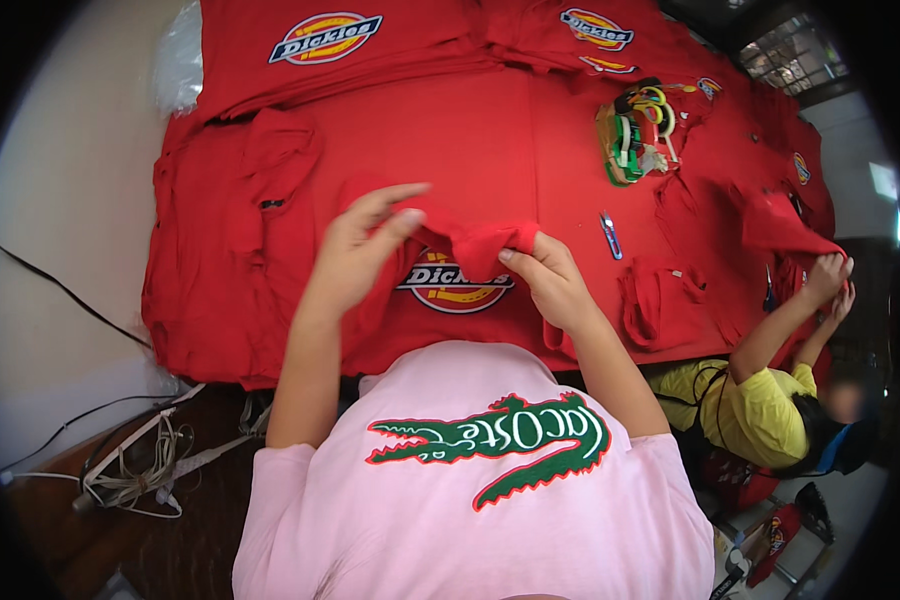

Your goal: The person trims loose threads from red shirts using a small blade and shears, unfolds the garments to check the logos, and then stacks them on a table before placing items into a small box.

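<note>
In front of me on the table lies a red T-shirt (370,318) with an oval printed emblem on its front. My right hand (542,270) pinches a raised fold of its cloth between thumb and fingers. To the left, my left hand (365,248) is lifted over the shirt, its fingers spread and apart, with no cloth visibly gripped. Part of the emblem is covered by the lifted fold. Right of my right hand lies a small blue cutter (611,236) on the red cloth.
Stacked red shirts (350,75) line the table's far side, and more red garments (220,220) lie left. A tool basket (625,145) holds scissors and tape rolls. At right, a co-worker in a yellow shirt (755,415) holds red cloth. Tangled cables (140,460) lie lower left.
</note>
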Available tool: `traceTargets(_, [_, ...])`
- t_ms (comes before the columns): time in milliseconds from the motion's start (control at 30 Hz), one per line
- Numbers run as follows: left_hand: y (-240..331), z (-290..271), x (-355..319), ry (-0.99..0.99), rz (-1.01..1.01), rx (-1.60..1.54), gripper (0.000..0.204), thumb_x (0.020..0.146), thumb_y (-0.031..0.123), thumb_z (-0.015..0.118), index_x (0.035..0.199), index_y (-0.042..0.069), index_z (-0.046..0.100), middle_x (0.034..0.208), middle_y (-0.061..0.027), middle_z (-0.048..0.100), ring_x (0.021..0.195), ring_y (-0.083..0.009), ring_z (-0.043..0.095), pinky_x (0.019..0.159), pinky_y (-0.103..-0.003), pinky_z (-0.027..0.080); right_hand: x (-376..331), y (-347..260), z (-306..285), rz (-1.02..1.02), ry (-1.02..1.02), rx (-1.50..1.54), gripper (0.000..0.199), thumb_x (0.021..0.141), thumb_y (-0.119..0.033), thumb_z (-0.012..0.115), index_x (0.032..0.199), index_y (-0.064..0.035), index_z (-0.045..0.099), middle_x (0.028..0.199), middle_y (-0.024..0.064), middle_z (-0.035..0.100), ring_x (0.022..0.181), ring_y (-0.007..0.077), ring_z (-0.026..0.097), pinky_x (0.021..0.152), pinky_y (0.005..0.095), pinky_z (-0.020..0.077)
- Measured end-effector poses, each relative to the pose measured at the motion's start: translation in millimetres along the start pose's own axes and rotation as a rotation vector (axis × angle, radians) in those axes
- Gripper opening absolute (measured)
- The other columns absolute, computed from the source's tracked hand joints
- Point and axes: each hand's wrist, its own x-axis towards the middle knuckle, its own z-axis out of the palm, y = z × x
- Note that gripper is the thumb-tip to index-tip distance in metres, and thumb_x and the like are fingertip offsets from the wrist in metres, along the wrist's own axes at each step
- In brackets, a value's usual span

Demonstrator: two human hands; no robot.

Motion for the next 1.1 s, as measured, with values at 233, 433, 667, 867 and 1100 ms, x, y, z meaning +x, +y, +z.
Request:
traceTargets(233, [-34,50,26,-0.270,-0.169,0.069,0.041,0.094,0.010,0.074,0.134,0.002,0.066,0.096,0.0010,0.059,0.082,-0.0055,0.055,0.071,-0.023,0.049,36,43,-50,0.290,-0.180,-0.233,0.021,0.095,-0.015,0.072,0.106,0.0025,0.073,0.093,0.0054,0.073,0.087,0.0117,0.067,0.081,0.0278,0.0537])
traceTargets(433, [-60,53,25,-0.186,-0.316,-0.048,0.027,0.098,0.011,0.070,0.123,0.000,0.070,0.081,0.0052,0.057,0.068,-0.0018,0.049,0.058,-0.020,0.041,3,132,-190,0.086,0.669,-1.602,0.048,0.090,-0.028,0.076,0.126,0.0022,0.064,0.120,0.0199,0.067,0.117,0.0337,0.063,0.090,0.0412,0.0561])
traceTargets(667, [-93,48,22,-0.113,-0.300,-0.016,0.014,0.102,0.012,0.066,0.110,0.002,0.069,0.080,0.0076,0.056,0.071,0.0008,0.047,0.062,-0.018,0.041,-37,164,-212,0.323,0.571,-1.736,0.022,0.095,-0.012,0.062,0.112,0.0025,0.063,0.112,0.0159,0.068,0.095,0.0302,0.067,0.080,0.0418,0.0574])
traceTargets(867, [-60,57,14,-0.071,-0.161,0.034,0.017,0.103,0.017,0.065,0.093,0.004,0.064,0.078,0.0070,0.052,0.072,-0.0015,0.043,0.061,-0.022,0.037,-1,105,-115,0.000,0.467,0.231,0.015,0.097,-0.007,0.056,0.107,0.0026,0.061,0.100,0.0058,0.066,0.083,0.0115,0.063,0.074,0.0313,0.0537])
traceTargets(1100, [-19,70,-5,0.081,0.076,0.146,0.020,0.102,0.017,0.065,0.091,0.000,0.063,0.079,0.0007,0.049,0.070,-0.0070,0.042,0.062,-0.026,0.036,6,-4,18,-0.370,0.390,-0.601,0.016,0.083,0.000,0.076,0.098,-0.0011,0.072,0.092,0.0081,0.067,0.079,0.0167,0.066,0.067,0.0298,0.0521])
